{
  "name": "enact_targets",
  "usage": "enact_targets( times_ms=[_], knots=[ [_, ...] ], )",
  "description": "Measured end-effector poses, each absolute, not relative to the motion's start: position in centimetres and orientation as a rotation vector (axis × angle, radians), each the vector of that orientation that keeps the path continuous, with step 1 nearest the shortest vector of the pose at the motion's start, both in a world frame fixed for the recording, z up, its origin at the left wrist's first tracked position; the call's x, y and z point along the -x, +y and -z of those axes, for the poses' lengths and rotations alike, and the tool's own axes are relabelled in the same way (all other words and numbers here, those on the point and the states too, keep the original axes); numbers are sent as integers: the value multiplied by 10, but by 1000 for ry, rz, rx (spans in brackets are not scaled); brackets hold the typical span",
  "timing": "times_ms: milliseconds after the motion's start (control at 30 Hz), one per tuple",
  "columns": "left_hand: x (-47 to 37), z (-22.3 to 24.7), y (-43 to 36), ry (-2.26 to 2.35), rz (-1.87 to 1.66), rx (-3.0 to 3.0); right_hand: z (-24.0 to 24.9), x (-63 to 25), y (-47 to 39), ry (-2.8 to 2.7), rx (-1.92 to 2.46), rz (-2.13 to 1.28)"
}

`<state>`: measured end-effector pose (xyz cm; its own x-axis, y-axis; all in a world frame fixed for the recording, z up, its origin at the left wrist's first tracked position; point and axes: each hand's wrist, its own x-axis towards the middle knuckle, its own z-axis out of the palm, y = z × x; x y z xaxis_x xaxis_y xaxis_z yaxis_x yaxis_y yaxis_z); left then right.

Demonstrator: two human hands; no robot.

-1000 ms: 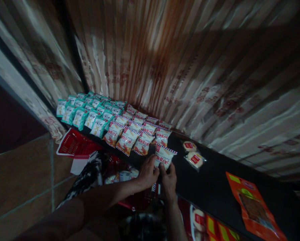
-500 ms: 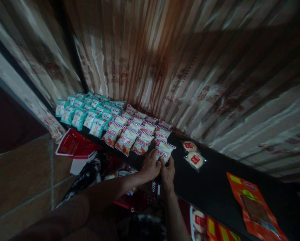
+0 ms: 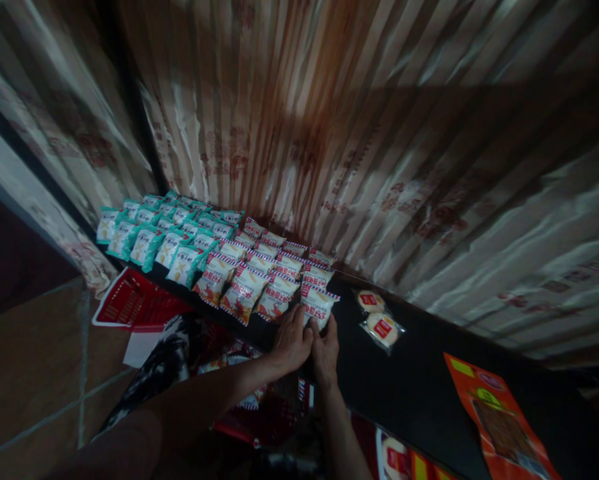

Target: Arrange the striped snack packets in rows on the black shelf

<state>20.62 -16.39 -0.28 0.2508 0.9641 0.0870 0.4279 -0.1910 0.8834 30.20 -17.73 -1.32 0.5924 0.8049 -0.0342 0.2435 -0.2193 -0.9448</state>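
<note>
Both of my hands are on a white snack bag with red lettering and a striped top edge, at the right front of a block of matching bags. My left hand grips its left lower side, and my right hand wraps its right lower side, thumbs close together. The bag stands leaning back on the black shelf. Directly left of my left hand is another snack bag of the same kind. Teal snack bags stand in rows farther left. My fingertips are partly hidden by the bag.
Two round packaged crackers lie right of my hands. An orange pouch lies farther right. Below the shelf edge are a red basket and more packets. Pleated printed plastic sheeting rises behind the shelf.
The view has shifted slightly, so the whole shelf sits a little lower and more to the left. My hands remain on the same snack bag, which stands in the same spot among the rows.
</note>
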Motion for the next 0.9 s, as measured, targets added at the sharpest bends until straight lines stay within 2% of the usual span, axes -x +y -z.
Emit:
enact_targets(
  times_ms=[467, 733, 900],
  knots=[
    [-202, 1, -163, 1297, -854, -1824, 35, -307, -168, -975, 1733, -547],
    [-198, -3, -163, 1332, -715, -1906, 46, -315, -157, -1196, 1791, -219],
    [-198, 1, -162, 1325, -735, -1908, 52, -316, -154, -1192, 1776, -200]
  ],
)
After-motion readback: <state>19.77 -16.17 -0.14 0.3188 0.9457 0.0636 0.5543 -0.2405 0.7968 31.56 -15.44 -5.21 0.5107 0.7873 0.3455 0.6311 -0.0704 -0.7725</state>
